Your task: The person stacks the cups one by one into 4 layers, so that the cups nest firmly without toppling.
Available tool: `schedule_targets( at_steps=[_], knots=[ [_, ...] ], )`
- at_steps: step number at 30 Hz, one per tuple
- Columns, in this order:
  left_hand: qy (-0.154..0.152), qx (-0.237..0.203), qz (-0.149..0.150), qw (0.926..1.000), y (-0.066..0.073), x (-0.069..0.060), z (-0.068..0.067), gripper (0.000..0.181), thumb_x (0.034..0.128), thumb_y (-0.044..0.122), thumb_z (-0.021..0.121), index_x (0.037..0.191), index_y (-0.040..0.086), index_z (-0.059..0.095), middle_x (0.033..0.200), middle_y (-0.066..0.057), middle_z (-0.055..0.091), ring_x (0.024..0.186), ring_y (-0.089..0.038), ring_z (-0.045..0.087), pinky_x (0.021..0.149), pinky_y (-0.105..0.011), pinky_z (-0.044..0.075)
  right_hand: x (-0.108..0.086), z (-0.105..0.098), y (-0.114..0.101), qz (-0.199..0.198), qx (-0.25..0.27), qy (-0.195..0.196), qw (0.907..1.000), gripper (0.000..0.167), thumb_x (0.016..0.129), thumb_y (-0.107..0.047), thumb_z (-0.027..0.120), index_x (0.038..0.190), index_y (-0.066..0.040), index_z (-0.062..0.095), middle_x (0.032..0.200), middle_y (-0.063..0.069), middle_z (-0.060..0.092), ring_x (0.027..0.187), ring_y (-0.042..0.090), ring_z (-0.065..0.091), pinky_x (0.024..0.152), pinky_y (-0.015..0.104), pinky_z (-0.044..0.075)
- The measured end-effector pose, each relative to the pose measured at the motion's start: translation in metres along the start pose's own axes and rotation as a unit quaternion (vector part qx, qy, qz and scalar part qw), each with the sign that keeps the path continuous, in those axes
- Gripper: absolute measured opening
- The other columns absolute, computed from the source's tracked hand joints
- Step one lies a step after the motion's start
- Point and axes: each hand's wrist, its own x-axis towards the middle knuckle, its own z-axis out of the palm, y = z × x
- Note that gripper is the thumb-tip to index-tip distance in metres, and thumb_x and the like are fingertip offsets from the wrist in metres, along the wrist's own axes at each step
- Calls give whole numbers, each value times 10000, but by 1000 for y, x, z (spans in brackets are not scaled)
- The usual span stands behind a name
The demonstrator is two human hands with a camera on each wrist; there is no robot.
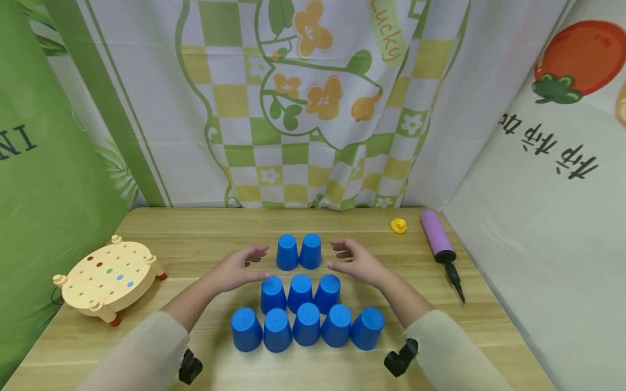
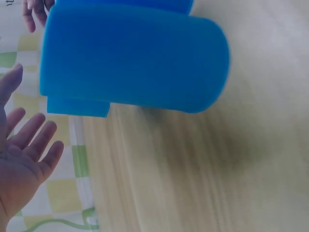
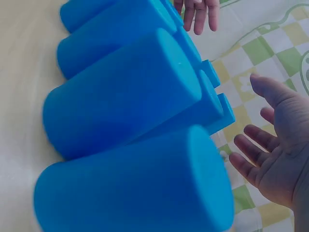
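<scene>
Upside-down blue cups stand in three rows on the table. Two back cups (image 1: pixel 299 252) sit side by side between the hands. Three middle cups (image 1: pixel 300 293) come in front of them, then a front row of several cups (image 1: pixel 307 326). My left hand (image 1: pixel 239 269) is left of the back pair, fingers spread and relaxed; its thumb tip appears close to the leftmost middle cup, and contact is unclear. On the other side my right hand (image 1: pixel 358 262) faces the pair with loosely bent fingers. Both palms, the left (image 2: pixel 21 169) and the right (image 3: pixel 285 154), hold nothing in the wrist views.
A cream pegged wooden stool-like board (image 1: pixel 108 277) stands on the left of the wooden table (image 1: pixel 205 222). Toward the back right are a yellow toy duck (image 1: pixel 399 225) and a purple hand pump (image 1: pixel 437 233) with a black nozzle. A patterned curtain (image 1: pixel 308 108) hangs behind.
</scene>
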Motion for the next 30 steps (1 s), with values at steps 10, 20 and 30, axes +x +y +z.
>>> schedule_targets(
  at_steps=[10,20,30],
  knots=[
    [-371,-10,162,9992,-10,-14,11,655,845,340,768,1384,62,519,1396,-207,547,1256,-372,531,1073,-574,419,-20,3,13,-181,-40,-569,9982,599,886,-289,733,1396,-82,497,1425,166,518,1293,390,497,1067,529,444],
    [-535,-230,385,9976,-20,-15,20,640,852,299,765,1367,8,522,1348,-184,588,1212,-366,569,1040,-579,450,-26,8,23,-277,-146,-954,9949,572,876,-273,746,1363,-74,522,1398,157,542,1264,361,526,1061,530,452],
    [-487,-315,313,9978,-24,-14,25,562,860,302,758,1314,29,570,1261,-136,636,1173,-335,585,1035,-572,458,-25,12,25,-75,-164,-864,9961,599,863,-273,760,1378,-90,516,1329,84,588,1193,267,555,1033,495,482]
  ],
)
